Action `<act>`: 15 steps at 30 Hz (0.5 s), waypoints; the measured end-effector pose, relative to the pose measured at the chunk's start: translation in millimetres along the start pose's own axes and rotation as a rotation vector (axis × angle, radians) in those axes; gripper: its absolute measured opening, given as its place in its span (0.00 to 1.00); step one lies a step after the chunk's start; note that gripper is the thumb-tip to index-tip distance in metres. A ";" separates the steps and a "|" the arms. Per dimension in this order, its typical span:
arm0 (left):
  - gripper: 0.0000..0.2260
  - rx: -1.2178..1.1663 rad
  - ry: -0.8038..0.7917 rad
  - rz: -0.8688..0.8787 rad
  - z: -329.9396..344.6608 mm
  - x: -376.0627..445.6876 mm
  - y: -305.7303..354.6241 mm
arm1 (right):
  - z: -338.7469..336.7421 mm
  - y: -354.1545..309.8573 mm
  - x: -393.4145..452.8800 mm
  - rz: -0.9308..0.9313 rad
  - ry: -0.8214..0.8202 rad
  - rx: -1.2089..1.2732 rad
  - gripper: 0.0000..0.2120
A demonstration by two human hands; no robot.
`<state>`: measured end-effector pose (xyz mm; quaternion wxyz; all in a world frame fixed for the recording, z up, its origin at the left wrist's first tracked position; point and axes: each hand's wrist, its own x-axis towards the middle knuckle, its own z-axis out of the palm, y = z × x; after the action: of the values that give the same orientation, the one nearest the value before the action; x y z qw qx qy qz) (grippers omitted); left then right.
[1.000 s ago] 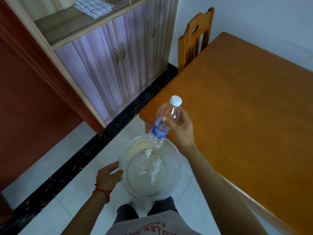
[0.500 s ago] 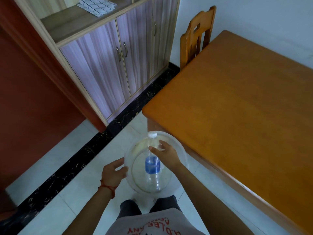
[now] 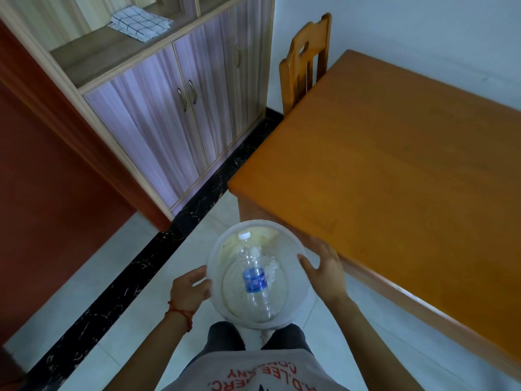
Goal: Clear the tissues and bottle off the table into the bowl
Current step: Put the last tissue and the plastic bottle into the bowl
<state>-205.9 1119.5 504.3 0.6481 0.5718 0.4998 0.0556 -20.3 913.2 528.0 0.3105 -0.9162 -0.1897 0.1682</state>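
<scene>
A clear plastic bottle (image 3: 255,280) with a blue label and white cap lies inside the translucent bowl (image 3: 293,280), on top of crumpled white tissues (image 3: 271,267). The bowl is held in the air beside the near corner of the wooden table (image 3: 394,179). My left hand (image 3: 190,290) grips the bowl's left rim, thumb above and fingers below. My right hand (image 3: 324,273) rests against the bowl's right rim with its fingers spread and relaxed. Nothing lies on the part of the tabletop in view.
A wooden chair (image 3: 307,57) stands at the table's far left side against the wall. A cabinet (image 3: 174,114) with purple doors runs along the left, with a checked cloth (image 3: 139,24) on its shelf. Below me is pale tiled floor with a black strip.
My right hand lowered the bottle into the bowl, let go of it and moved out to the bowl's right rim. The left hand kept holding the bowl.
</scene>
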 end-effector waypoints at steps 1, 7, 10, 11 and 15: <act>0.18 0.009 -0.011 0.005 -0.2 1.5 -0.5 | -1.5 5.0 -7.0 0.050 0.005 -0.008 0.26; 0.17 0.046 -0.107 0.014 -5.8 9.8 -4.5 | 5.6 14.7 -50.3 0.390 -0.070 0.183 0.23; 0.18 0.079 -0.172 0.028 -9.9 13.5 -4.7 | 14.4 11.1 -73.8 0.409 -0.021 0.215 0.18; 0.19 0.093 -0.187 0.034 -10.8 13.7 -4.2 | 17.7 10.1 -82.1 0.414 0.003 0.218 0.17; 0.19 0.151 -0.269 0.070 -14.3 12.1 -2.0 | 28.2 6.9 -114.8 0.456 0.114 0.280 0.15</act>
<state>-211.1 1136.5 497.8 0.6622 0.6383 0.3908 -0.0368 -130.7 870.5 524.3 0.3982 -0.8915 0.0644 0.2064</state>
